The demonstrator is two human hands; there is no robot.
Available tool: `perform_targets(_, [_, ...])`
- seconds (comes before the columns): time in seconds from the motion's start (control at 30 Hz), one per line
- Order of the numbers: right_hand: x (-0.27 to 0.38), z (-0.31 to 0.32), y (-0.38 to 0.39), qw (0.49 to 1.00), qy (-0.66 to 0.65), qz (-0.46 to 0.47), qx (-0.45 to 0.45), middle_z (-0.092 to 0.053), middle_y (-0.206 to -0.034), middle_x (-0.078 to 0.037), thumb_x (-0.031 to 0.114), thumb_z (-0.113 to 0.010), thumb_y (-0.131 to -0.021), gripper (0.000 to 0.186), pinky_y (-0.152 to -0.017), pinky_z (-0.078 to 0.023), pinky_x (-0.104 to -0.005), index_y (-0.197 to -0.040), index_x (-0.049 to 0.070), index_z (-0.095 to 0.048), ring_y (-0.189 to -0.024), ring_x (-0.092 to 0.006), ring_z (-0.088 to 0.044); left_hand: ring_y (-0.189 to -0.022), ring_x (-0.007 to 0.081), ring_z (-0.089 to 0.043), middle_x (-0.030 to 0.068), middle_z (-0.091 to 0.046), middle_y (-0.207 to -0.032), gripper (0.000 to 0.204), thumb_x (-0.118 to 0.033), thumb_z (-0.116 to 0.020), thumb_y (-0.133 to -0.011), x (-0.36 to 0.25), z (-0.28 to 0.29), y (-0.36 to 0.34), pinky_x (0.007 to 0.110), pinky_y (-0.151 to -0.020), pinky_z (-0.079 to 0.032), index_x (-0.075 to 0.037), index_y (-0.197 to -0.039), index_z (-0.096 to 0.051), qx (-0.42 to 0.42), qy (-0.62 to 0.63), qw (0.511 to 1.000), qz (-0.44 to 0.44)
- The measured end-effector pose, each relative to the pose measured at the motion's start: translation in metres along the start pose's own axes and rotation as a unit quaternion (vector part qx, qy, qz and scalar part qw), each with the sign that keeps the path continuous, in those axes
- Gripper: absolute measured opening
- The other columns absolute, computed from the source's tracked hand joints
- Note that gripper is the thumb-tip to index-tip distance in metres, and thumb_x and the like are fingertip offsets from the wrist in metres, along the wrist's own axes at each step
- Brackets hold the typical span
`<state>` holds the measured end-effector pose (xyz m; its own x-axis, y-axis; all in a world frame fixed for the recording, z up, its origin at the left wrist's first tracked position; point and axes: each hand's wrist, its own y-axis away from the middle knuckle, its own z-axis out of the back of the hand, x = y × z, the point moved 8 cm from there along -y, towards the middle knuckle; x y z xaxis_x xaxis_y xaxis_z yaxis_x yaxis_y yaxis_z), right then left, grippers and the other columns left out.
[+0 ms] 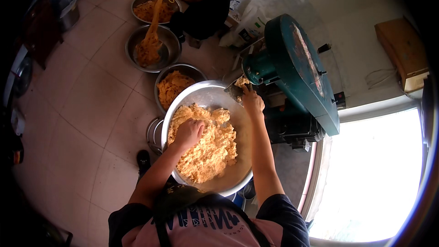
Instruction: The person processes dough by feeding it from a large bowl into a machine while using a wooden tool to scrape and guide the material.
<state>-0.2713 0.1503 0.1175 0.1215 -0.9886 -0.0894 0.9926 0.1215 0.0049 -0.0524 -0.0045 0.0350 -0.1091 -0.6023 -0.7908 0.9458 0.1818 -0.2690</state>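
A wide metal basin [247,155] in front of me holds a heap of crumbly yellow dough [210,148]. Curled over the left part of that heap is my left hand [190,133], its fingers closed; whether dough is inside them is hidden. My right hand [254,103] reaches past the basin's far right rim to a dark metal trough [234,91] at the mouth of a green machine [279,64]. Its fingers are bent at the trough's edge, right beside a lump of dough [241,81]. What they grip, if anything, does not show.
Beyond the basin stand a bowl of orange dough pieces [173,87] and another metal bowl [131,48]. A co-worker [208,16] sits there, lifting a long orange dough strand [157,13] above a further bowl [137,3]. A bright opening [366,174] lies right.
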Motion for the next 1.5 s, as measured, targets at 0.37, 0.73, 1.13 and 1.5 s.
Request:
perform_targets(0.37, [-0.004, -0.019, -0.008, 0.984, -0.099, 0.079, -0.129, -0.066, -0.079, -0.020, 0.029, -0.056, -0.086, 0.025, -0.069, -0.051, -0.0510, -0.082, 0.007, -0.066, -0.077, -0.0426, -0.063, -0.072, 0.0293, -0.061, 0.0126, -0.063, -0.071, 0.012, -0.014, -0.054, -0.088, -0.002, -0.003, 0.000, 0.041, -0.064, -0.050, -0.006, -0.082, -0.059, -0.009, -0.003, 1.000, -0.020])
perform_targets(0.73, [-0.025, 0.048, 0.041, 0.988, -0.119, 0.031, -0.094, -0.064, -0.072, -0.023, 0.062, -0.057, -0.081, 0.061, -0.068, -0.051, -0.0480, -0.066, 0.003, -0.068, -0.078, -0.0406, -0.064, -0.071, 0.0293, -0.060, 0.0125, -0.061, -0.068, 0.012, -0.016, -0.053, -0.089, 0.005, 0.001, 0.002, 0.041, -0.063, -0.050, -0.006, -0.081, -0.056, 0.008, -0.013, 1.000, 0.020])
perform_targets(1.13, [-0.008, 0.011, 0.007, 0.995, -0.069, -0.042, -0.054, -0.066, -0.088, -0.025, 0.041, -0.048, -0.091, 0.042, -0.077, -0.051, -0.0507, -0.085, 0.003, -0.067, -0.088, -0.0434, -0.063, -0.070, 0.0294, -0.060, 0.0129, -0.060, -0.067, 0.015, -0.016, -0.052, -0.090, 0.007, -0.002, 0.002, 0.042, -0.063, -0.050, -0.005, -0.080, -0.055, 0.001, -0.025, 1.000, 0.008])
perform_targets(1.5, [-0.011, 0.003, -0.001, 0.994, -0.079, 0.027, -0.068, -0.065, -0.085, -0.027, 0.042, -0.049, -0.089, 0.044, -0.078, -0.051, -0.0496, -0.082, 0.003, -0.069, -0.085, -0.0454, -0.062, -0.068, 0.0290, -0.059, 0.0128, -0.060, -0.067, 0.018, -0.017, -0.050, -0.092, 0.005, 0.001, -0.001, 0.041, -0.063, -0.050, -0.006, -0.079, -0.055, 0.005, -0.017, 1.000, 0.012])
